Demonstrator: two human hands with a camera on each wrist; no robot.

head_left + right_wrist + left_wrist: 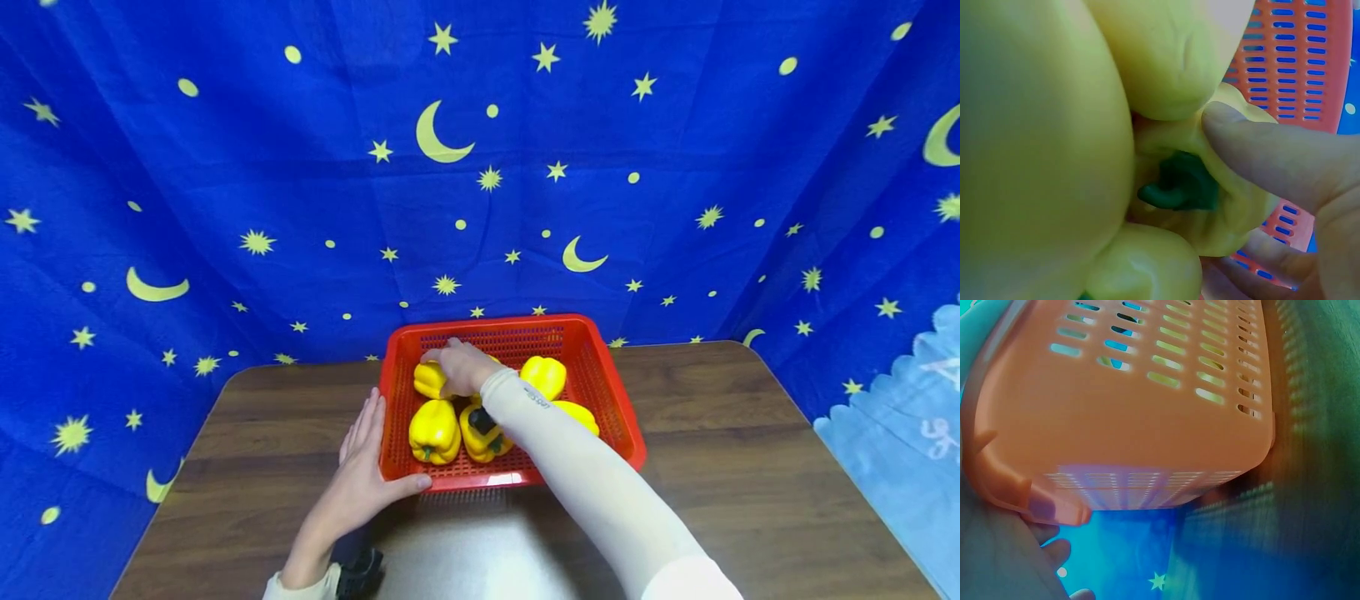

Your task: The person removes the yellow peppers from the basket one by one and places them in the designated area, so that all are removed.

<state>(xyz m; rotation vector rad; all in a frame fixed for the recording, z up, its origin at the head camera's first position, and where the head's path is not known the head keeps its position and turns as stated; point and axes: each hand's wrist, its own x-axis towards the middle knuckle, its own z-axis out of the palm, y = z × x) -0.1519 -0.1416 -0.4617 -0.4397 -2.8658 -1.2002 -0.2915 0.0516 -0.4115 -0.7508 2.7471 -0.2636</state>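
A red plastic basket [611,400] holds several yellow bell peppers [435,432]. Reaching over it from the front right, my right hand [467,367] grips a bell pepper [430,380] in the back left corner. In the right wrist view the thumb [1260,147] presses on that pepper's side near its green stem [1188,181], with the other fingers round its far side. My left hand [365,475] lies against the basket's left wall and front left corner, fingers extended and thumb on the front rim. The left wrist view shows the basket's slotted outer side [1135,419] close up.
The basket stands on a brown wooden table [712,433], near its back edge. Behind the table hangs a blue cloth [337,192] with yellow moons and stars. A light blue scalloped cloth [900,442] hangs at the right.
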